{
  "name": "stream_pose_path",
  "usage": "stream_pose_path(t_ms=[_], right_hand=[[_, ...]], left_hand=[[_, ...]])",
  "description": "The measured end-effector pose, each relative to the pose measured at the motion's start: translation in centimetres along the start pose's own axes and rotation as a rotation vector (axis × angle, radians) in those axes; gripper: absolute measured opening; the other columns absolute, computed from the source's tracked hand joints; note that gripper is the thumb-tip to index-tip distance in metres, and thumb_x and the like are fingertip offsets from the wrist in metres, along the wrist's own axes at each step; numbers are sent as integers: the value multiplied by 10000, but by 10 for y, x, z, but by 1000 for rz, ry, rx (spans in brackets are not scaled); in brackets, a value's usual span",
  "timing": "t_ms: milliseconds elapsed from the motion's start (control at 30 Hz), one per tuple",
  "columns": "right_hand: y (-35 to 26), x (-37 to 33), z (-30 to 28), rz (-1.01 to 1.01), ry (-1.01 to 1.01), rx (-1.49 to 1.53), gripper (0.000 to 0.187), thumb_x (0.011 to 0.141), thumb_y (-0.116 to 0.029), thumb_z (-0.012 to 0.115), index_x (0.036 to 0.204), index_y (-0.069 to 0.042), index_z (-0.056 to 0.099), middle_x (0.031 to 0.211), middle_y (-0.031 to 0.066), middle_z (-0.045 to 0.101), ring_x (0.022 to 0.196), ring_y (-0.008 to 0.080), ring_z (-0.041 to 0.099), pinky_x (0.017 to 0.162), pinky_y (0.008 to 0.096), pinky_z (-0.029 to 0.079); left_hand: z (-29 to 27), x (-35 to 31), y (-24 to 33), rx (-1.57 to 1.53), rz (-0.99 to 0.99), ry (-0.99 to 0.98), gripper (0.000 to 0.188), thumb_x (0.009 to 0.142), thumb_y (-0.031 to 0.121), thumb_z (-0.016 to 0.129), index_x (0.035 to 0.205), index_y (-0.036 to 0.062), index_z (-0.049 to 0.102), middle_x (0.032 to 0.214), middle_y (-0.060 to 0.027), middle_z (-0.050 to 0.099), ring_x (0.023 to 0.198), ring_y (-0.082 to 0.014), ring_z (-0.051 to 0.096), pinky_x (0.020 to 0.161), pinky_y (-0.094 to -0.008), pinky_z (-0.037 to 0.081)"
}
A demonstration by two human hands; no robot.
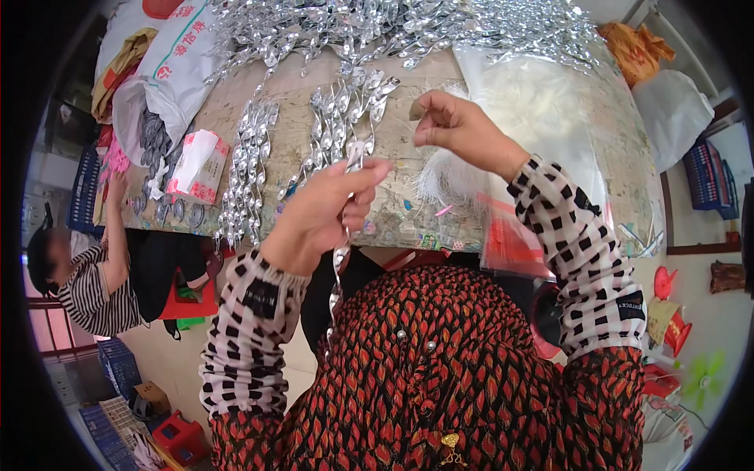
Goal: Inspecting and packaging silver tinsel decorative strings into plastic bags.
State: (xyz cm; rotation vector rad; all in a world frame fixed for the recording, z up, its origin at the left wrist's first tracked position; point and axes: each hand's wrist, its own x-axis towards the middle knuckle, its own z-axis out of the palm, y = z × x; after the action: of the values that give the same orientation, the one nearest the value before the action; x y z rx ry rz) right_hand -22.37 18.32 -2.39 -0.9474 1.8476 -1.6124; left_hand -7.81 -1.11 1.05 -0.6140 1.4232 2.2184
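My left hand (318, 208) is closed around a shiny silver twisted strip (338, 279). The strip's flat top end sticks up above the thumb, and its spiral length hangs down past the table edge in front of my body. To the right and a little farther off, my right hand (475, 137) is raised with thumb and fingertips pinched together; anything between them is too fine to make out. A bundle of fine white threads (440, 179) lies just below that hand. Silver spiral strips (330, 118) lie beyond my left hand, with another bunch (250, 169) to its left.
A large heap of silver spirals (377, 27) covers the table's far side. Clear plastic bags (542, 110) lie at right. A tissue box (198, 166) and a white sack (169, 63) are at left. A co-worker (98, 282) sits at the table's left end.
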Motion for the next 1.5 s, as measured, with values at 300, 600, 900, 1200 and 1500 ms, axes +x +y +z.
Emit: stream_pose_path(t_ms=[300,600,900,1200,1500], right_hand=[[-26,-34,17,-422,23,-772,248,810,-98,648,1025,-49,536,807,132,627,815,333,585,717,402,469],[-19,-33,21,-577,-53,-801,199,804,-48,579,997,-57,535,773,132,584,824,340,572,736,398,457],[25,-6,-21,-240,137,-1046,301,787,1,552,1078,-71,580,794,151,624,884,335,587,778,418,463],[-38,-19,57,-302,86,-359,263,947,-208,517,1148,-46,567,1064,127,614,992,220,586,884,326,454],[-38,-76,117,59,-74,401,240,958,-164,547,1149,-19,544,849,-25,577,740,53,529,640,227,441]], left_hand=[[23,33,4,74,-40,40,164,835,191,702,897,109,574,604,62,445,438,-20,309,380,-183,195],[13,26,-1,301,31,150,174,811,165,712,849,100,556,594,64,441,436,-35,339,398,-222,257],[-8,-68,41,407,345,327,158,833,139,687,924,53,591,584,72,445,417,-31,356,393,-194,271],[17,-97,8,800,442,424,141,824,39,672,753,-19,565,646,31,521,618,-45,436,580,-223,382],[9,-88,1,860,490,195,103,831,2,648,793,5,552,767,-7,597,676,-43,486,594,-200,395]])
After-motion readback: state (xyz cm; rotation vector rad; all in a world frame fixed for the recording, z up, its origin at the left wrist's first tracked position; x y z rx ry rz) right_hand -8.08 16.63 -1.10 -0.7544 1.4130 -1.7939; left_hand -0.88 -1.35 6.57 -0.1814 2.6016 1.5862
